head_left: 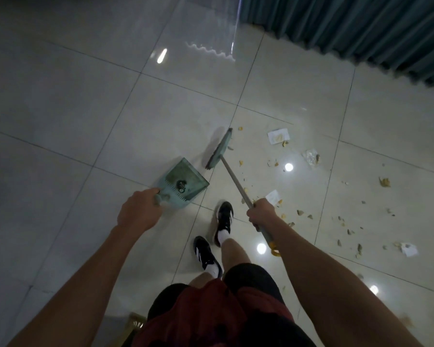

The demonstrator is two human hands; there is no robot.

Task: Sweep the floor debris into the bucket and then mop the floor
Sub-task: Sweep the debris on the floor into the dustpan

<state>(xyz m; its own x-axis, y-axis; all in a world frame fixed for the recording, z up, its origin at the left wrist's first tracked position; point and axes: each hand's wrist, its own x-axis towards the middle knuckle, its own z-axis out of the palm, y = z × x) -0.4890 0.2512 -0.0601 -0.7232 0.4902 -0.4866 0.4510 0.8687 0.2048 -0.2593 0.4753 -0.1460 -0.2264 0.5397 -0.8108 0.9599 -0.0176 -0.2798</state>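
My left hand [138, 210] grips the handle of a pale green dustpan [184, 181], which rests on the tiled floor with its mouth facing up and right. My right hand [261, 212] grips the grey stick of a broom [232, 175]. The broom's green head [219, 149] stands on the floor just beyond the dustpan's mouth. Debris [348, 221] lies scattered to the right of the broom: yellowish scraps, crumbs and a few white paper pieces [278, 136]. No bucket or mop is in view.
A teal curtain [361, 28] hangs along the far right, reaching the floor. My two feet in black shoes [223, 216] stand between the dustpan and the debris. A yellowish object [135, 324] shows at the bottom edge near my left leg. Glossy tiles [60, 108] spread to the left.
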